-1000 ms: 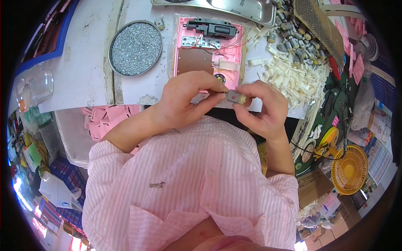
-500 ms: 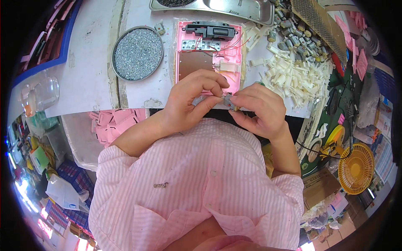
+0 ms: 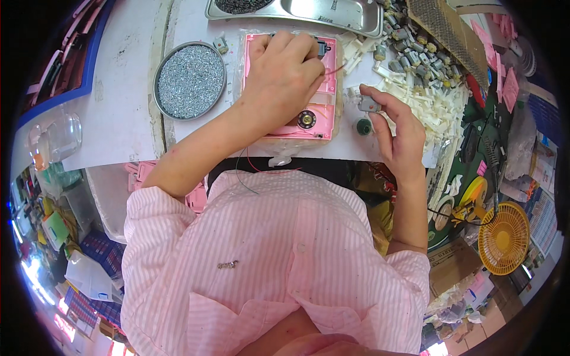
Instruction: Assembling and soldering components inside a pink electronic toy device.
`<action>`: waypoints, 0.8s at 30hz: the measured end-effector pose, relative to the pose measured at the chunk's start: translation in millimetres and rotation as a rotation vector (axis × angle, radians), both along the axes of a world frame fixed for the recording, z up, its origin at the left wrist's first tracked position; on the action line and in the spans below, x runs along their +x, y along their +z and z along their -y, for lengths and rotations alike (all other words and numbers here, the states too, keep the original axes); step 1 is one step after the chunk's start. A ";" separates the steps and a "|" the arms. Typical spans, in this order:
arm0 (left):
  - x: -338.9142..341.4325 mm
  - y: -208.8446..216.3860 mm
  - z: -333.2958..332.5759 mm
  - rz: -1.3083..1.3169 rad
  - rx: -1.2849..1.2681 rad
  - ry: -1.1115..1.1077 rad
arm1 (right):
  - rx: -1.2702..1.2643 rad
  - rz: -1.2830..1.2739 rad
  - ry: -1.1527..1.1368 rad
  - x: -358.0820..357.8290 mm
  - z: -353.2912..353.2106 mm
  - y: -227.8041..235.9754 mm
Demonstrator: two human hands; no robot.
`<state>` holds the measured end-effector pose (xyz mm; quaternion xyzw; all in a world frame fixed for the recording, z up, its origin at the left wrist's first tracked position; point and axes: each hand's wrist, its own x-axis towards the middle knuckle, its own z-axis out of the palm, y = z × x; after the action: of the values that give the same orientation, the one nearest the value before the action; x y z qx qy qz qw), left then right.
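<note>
My left hand (image 3: 282, 80) reaches over a pink plastic casing (image 3: 328, 133), its fingers bent down at the casing's far end. The hand covers most of the inside, and what its fingertips grip is hidden. A black part (image 3: 322, 48) shows beyond the fingers, and a small round speaker (image 3: 306, 119) sits at the casing's near end. To the right, my right hand (image 3: 401, 133) pinches a small grey motor (image 3: 369, 104) between thumb and fingers. Just below the motor stands a small dark-green round thing (image 3: 364, 126). Thin red and dark wires (image 3: 270, 170) hang past the table's near edge.
A round dish of small metal screws (image 3: 191, 81) stands left of the casing. Behind is a metal tray (image 3: 332, 16). Piles of small motors (image 3: 409, 50) and white plastic pieces (image 3: 436, 107) lie to the right. Pink parts (image 3: 139, 172) fill a bin below the table.
My hands were together at the casing's near edge around the motor. The left has moved forward over the casing; the right has moved right with the motor, uncovering the green thing.
</note>
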<state>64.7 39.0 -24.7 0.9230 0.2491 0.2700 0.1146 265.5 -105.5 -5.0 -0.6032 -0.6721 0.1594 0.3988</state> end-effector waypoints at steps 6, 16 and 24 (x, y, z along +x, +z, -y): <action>-50.6 -7.4 4.8 0.276 -0.217 0.012 | -0.112 0.057 0.034 -7.1 -12.3 0.5; 1.9 3.3 0.3 -0.041 0.109 0.108 | 0.098 -0.012 -0.108 9.6 -23.9 -4.5; -7.5 -7.0 -4.1 0.075 0.101 -0.253 | 0.117 -0.028 -0.187 16.7 -6.6 -4.1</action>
<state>57.2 43.1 -31.7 0.9408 0.1126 0.3001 0.1105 282.2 -99.0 -9.1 -0.6367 -0.6154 0.0905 0.4558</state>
